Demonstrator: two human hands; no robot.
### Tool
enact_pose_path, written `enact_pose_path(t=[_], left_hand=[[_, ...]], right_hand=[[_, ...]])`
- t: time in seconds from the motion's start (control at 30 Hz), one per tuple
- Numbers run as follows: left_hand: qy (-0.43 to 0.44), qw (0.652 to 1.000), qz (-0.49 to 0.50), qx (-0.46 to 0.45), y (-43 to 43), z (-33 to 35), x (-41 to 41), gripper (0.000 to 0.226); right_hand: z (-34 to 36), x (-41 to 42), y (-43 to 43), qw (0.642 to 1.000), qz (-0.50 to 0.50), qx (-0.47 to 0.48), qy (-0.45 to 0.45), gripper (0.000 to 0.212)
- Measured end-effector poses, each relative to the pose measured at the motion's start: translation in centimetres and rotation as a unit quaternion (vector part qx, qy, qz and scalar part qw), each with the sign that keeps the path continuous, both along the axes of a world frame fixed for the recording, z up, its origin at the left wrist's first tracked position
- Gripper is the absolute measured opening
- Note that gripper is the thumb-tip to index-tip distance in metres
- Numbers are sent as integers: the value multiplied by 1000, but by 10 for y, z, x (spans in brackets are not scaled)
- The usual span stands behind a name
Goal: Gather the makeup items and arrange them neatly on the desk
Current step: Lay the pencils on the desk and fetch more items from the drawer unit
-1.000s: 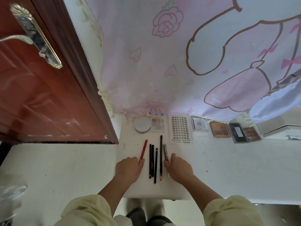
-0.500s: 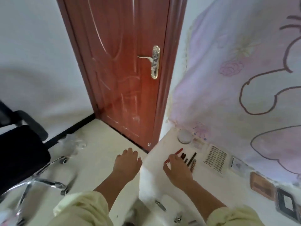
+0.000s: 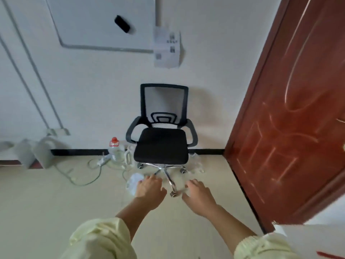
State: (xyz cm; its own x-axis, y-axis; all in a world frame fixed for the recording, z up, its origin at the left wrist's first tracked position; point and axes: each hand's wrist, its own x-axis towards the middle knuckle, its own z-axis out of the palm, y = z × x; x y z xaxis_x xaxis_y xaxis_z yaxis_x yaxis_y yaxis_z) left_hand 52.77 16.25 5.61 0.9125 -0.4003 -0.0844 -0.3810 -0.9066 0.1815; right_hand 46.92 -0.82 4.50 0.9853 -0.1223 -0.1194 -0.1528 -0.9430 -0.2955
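Observation:
My left hand [image 3: 149, 188] and my right hand [image 3: 198, 196] hang out in front of me above the floor, palms down, fingers loosely spread, holding nothing. Only a white corner of the desk [image 3: 306, 234] shows at the lower right edge, with the end of a red pencil [image 3: 328, 254] lying on it. The other makeup items are out of view.
A black mesh office chair [image 3: 162, 143] on a chrome wheeled base stands ahead against the white wall. A red-capped clear bottle [image 3: 115, 149], cables and white plastic bags [image 3: 133, 182] lie on the floor beside it. The red-brown door [image 3: 291, 128] is on the right.
My view has swung left, from the desk and its rows of makeup past the door to the chair. Both hands have come off the desk and now hover over the floor.

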Motion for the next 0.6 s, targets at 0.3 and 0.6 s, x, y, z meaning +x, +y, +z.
enact_pose_path(t=[0.3, 0.6], left_hand=[[6, 979, 200, -39, 292, -4, 61, 32], [8, 931, 365, -22, 581, 1, 70, 31]], right_hand=[[11, 124, 287, 985, 170, -9, 19, 37], [-6, 195, 569, 946, 314, 3, 85, 36]])
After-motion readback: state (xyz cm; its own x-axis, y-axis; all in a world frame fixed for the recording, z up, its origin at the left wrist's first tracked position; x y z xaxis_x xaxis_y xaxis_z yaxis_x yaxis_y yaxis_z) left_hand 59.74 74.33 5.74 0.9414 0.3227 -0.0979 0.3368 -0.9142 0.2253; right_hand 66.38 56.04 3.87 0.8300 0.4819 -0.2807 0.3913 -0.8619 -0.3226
